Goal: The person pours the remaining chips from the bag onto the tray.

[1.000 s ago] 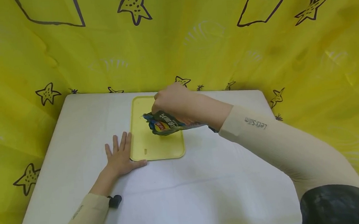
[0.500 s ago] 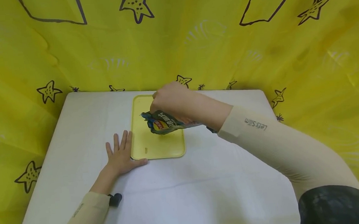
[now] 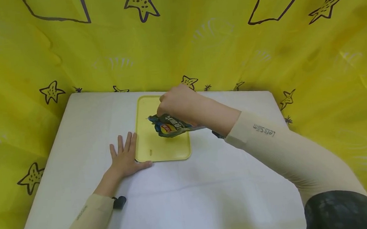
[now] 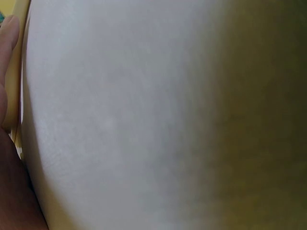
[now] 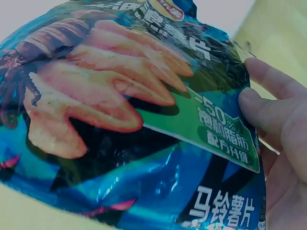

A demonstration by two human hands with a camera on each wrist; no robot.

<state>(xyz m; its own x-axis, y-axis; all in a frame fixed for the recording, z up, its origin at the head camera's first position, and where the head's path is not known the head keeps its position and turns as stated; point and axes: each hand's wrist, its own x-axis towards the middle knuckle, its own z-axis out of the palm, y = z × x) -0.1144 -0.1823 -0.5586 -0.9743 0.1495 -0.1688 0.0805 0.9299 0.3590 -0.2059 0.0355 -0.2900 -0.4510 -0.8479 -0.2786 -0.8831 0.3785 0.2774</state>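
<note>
In the head view my right hand (image 3: pixel 180 102) grips a blue and dark bag of potato chips (image 3: pixel 170 126) by its side edge. The bag hangs tilted over a yellow tray (image 3: pixel 163 150). Up close in the right wrist view, the thumb presses on the printed front of the chip bag (image 5: pixel 120 96); part of the other fingers is behind it. My left hand (image 3: pixel 125 160) lies spread at the tray's near left corner, fingers straight, index finger along the left rim and thumb along the near rim. Only a sliver of that left hand (image 4: pixel 7 52) shows in its wrist view.
The tray lies on a white table (image 3: pixel 190 200) toward its far side. A yellow curtain (image 3: pixel 181 50) with drawn stars surrounds the table's back and sides. A small slot (image 3: pixel 151 152) marks the tray's near left part.
</note>
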